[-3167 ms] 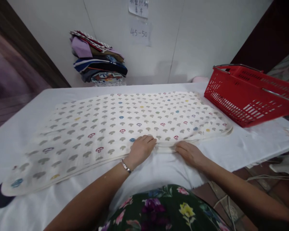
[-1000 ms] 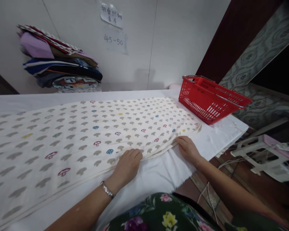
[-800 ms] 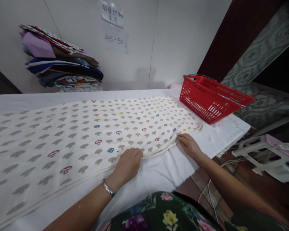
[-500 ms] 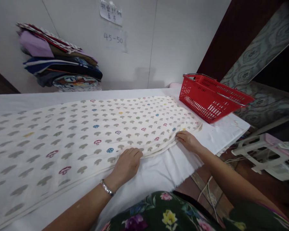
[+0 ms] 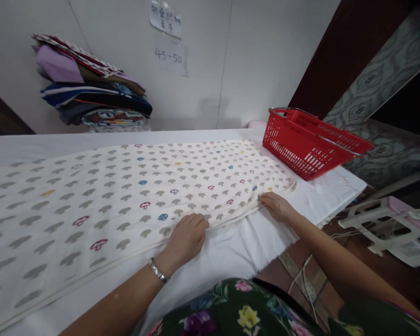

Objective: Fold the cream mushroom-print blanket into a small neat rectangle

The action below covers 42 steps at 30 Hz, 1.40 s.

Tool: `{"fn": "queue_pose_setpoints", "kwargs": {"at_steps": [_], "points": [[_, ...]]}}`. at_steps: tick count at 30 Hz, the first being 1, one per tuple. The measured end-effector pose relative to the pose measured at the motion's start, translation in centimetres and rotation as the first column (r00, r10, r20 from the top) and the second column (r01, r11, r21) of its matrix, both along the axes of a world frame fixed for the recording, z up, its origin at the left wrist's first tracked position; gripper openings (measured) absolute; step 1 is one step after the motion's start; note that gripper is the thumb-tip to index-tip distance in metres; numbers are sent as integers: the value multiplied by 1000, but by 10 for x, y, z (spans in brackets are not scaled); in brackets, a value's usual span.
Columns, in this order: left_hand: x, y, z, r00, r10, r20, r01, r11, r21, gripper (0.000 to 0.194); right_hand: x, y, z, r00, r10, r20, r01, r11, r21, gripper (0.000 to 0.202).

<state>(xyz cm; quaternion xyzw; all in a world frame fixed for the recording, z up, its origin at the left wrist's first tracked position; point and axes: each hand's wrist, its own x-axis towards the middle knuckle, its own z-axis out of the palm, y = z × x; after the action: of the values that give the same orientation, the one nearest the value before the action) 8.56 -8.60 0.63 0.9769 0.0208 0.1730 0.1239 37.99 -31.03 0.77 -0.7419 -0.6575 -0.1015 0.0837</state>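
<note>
A cream cloth [image 5: 192, 186] with printed mushrooms, mostly grey with a few red, blue and yellow ones, lies spread in layers along the white-covered table. My left hand [image 5: 187, 235], with a silver band at its wrist, is closed over the cloth's near edge, its fingertips curled under and partly hidden. Further right, the fingers of my right hand [image 5: 276, 206] pinch the same edge near the cloth's right end. Between the two hands the layered edge looks slightly rumpled.
A red plastic basket [image 5: 311, 144] with metal handles stands at the table's right end. Folded fabrics [image 5: 94, 86] are piled at the back left by the wall. Beyond the right table edge, a white plastic stool [image 5: 392, 228] and cables are on the floor.
The whole view has shifted slightly, so everything appears a little further right. Both hands keep their places on the cloth's near edge.
</note>
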Motion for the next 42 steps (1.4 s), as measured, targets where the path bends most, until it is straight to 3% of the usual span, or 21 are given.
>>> {"fn": "queue_pose_setpoints", "kwargs": {"at_steps": [7,15,18,20,23,27,29,32,39,42], "points": [[0,-1,3,998,4,-59,-4,1000,-8,21,-5,-6,-2,999,-5,-32,4,1000,-7,31],[-2,1,0,998,-25,-65,23,999,-42,22,-3,-11,-11,990,-21,-140,33,996,88,29],[-1,4,-4,998,-32,-46,30,998,-55,23,13,-17,-13,958,-157,-240,197,968,154,25],[-1,5,-5,999,-43,-32,41,997,-58,22,32,-25,-11,865,-396,-309,460,871,170,24],[-1,7,-7,998,-60,-18,59,996,-67,23,69,-39,-3,625,-697,-353,773,617,150,29],[-1,9,-10,998,-64,-22,63,996,-69,25,112,-52,8,351,-863,-362,931,365,33,39],[-1,10,-10,998,-63,-14,62,996,-66,26,124,-51,9,246,-900,-359,958,282,-49,44],[-1,11,-11,998,-67,-11,66,995,-72,26,134,-44,5,180,-919,-351,964,235,-121,50],[-1,13,-13,996,-87,-16,86,994,-64,25,145,-39,-3,173,-891,-421,951,262,-164,27],[-1,13,-15,994,-103,-20,102,993,-60,23,147,-46,-3,127,-855,-502,950,250,-185,32]]}}
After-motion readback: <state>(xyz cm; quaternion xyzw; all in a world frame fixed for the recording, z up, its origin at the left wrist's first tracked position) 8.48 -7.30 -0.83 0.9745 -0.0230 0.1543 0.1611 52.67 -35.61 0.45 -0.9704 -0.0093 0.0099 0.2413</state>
